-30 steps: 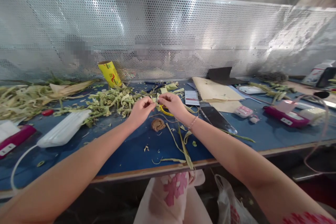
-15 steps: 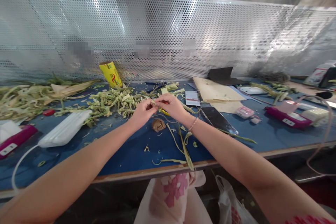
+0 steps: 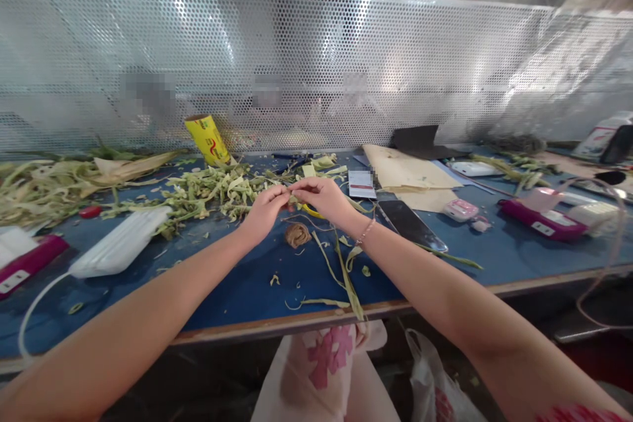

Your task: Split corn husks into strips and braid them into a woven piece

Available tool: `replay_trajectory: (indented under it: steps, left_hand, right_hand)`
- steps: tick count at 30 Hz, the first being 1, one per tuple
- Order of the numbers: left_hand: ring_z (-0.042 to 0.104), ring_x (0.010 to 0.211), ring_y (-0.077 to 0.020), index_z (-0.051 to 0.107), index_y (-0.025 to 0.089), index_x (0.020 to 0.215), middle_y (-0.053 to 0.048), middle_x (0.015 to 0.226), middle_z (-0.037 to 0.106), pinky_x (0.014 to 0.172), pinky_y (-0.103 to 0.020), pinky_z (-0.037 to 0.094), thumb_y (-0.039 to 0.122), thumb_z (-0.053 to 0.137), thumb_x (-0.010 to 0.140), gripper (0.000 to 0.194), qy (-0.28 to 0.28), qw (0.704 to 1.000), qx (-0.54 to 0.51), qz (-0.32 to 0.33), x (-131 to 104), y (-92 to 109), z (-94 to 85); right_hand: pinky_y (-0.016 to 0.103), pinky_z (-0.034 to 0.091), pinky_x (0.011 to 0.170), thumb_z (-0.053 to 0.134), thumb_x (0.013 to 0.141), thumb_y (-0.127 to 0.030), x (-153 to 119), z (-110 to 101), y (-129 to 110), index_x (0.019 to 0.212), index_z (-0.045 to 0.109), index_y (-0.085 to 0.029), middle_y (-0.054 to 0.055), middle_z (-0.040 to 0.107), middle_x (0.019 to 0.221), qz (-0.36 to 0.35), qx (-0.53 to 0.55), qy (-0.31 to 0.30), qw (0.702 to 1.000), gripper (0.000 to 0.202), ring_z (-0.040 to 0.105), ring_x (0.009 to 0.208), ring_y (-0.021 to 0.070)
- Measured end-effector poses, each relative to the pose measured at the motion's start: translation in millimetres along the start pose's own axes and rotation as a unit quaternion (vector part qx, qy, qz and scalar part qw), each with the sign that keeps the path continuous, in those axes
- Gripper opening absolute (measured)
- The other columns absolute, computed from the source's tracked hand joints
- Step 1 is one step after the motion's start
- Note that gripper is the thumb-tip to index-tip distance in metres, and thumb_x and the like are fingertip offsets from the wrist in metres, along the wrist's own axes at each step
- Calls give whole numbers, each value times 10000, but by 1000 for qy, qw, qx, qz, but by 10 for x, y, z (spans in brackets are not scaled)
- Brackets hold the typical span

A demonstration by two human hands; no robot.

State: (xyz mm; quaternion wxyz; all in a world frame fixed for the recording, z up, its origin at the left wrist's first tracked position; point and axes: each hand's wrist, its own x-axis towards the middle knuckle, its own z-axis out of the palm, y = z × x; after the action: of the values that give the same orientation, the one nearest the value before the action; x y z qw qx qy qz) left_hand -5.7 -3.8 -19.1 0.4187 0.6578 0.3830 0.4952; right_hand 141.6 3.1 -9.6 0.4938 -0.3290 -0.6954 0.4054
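My left hand (image 3: pixel 267 211) and my right hand (image 3: pixel 324 199) meet fingertip to fingertip over the blue tabletop. Both are closed in a pinch, and what lies between the fingers is too small and hidden to name. Just below them sits a brown coil of twine (image 3: pixel 297 235). Part of a yellow object (image 3: pixel 312 212) shows under my right hand. A heap of pale green curled plant strips (image 3: pixel 217 190) spreads to the left of my hands, and long loose strips (image 3: pixel 349 277) lie nearer the front edge.
A yellow tube (image 3: pixel 208 140) stands tilted at the back, before a perforated metal screen (image 3: pixel 306 46). A white cabled device (image 3: pixel 121 242) lies left. At right are a phone (image 3: pixel 412 225), brown paper (image 3: pixel 410 170), a pink case (image 3: pixel 461 210) and a magenta power strip (image 3: pixel 544 219).
The fingers of both hands have shifted slightly and still meet in the same place. The small pale bit that showed between the fingertips is now hidden.
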Motion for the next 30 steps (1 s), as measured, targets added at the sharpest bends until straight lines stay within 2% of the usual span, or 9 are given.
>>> replay_trajectory:
  steps: [4, 9, 12, 16, 21, 25, 30]
  left_hand:
    - [484, 615, -129, 473, 181, 600, 23, 579, 478, 637, -268, 404, 300, 477, 726, 174, -14, 998, 63, 22, -24, 34, -11]
    - [491, 617, -137, 464, 180, 610, 12, 592, 523, 648, -274, 383, 320, 435, 767, 212, -35, 982, 180, 46, -74, 145, 19]
    - [507, 636, -143, 480, 182, 648, 7, 612, 544, 664, -274, 387, 325, 417, 785, 208, -45, 975, 211, 57, -84, 164, 31]
    - [518, 642, -148, 516, 178, 686, -3, 632, 574, 658, -277, 390, 344, 419, 794, 220, -41, 973, 220, 52, -79, 144, 27]
    - [525, 614, -134, 538, 167, 662, 10, 583, 555, 643, -269, 404, 383, 490, 760, 242, -18, 989, 150, 10, -58, 110, 34]
    - [514, 601, -113, 561, 159, 683, 21, 600, 526, 624, -261, 424, 436, 586, 683, 278, 4, 999, 10, -33, -40, 84, 68]
    - [496, 619, -89, 591, 142, 680, -1, 678, 552, 644, -258, 437, 347, 671, 610, 230, 2, 991, -119, -62, -42, 115, 103]
  right_hand:
    - [230, 429, 600, 533, 728, -207, 6, 4, -13, 781, 670, -163, 9, 631, 720, 18, -16, 23, 999, 153, 510, 589, 80]
    - [213, 369, 513, 480, 766, -237, 14, 3, -16, 826, 670, -164, -7, 595, 680, 30, -27, 15, 999, 212, 429, 503, 59]
    - [214, 358, 515, 494, 755, -253, 11, 4, -19, 824, 659, -162, -21, 554, 614, 23, -27, 9, 999, 201, 432, 517, 68]
    - [217, 387, 566, 535, 716, -223, 9, 9, -13, 768, 630, -165, -19, 562, 639, 4, -10, 7, 1000, 123, 489, 598, 83]
    - [223, 405, 597, 539, 708, -229, -1, 9, -28, 718, 584, -172, -20, 567, 663, -10, -1, 11, 1000, 73, 508, 636, 88]
    - [223, 399, 595, 534, 717, -239, -10, 3, -44, 729, 577, -169, -20, 559, 666, -13, -13, 19, 1000, 83, 505, 641, 87]
    - [211, 376, 543, 545, 711, -274, 2, -14, -3, 721, 586, -175, -16, 545, 651, -16, 3, 17, 1000, 108, 485, 617, 85]
